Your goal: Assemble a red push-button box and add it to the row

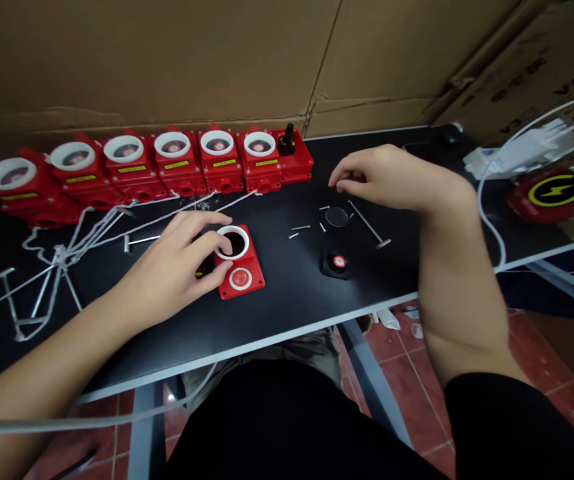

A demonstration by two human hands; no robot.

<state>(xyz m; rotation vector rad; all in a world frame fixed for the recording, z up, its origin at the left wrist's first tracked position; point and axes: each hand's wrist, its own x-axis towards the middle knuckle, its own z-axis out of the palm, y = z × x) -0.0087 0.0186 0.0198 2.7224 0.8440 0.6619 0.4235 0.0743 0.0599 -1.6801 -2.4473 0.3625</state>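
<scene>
On the black table lies a flat red cover (257,267) with a raised white ring (233,230) and a smaller white-rimmed red disc (241,279). My left hand (187,257) grips the cover at the ring, with fingers curled over its rim and the thumb low on the left side. My right hand (367,175) hovers over the table farther right, thumb and fingers bent together; whatever is between them is hidden. Beneath it are a clear round disc (337,217), several small screws (301,228) and a small metal hammer (371,225). A black square part (335,262) with a red-and-white centre sits nearer me.
Several red boxes with white rings (171,143) line the back, ending in an open red box (299,160) with a black fitting. Tangled white cords (61,253) and metal hammers (37,300) lie left. Cardboard (217,60) stands behind. A white cable (487,207) hangs right.
</scene>
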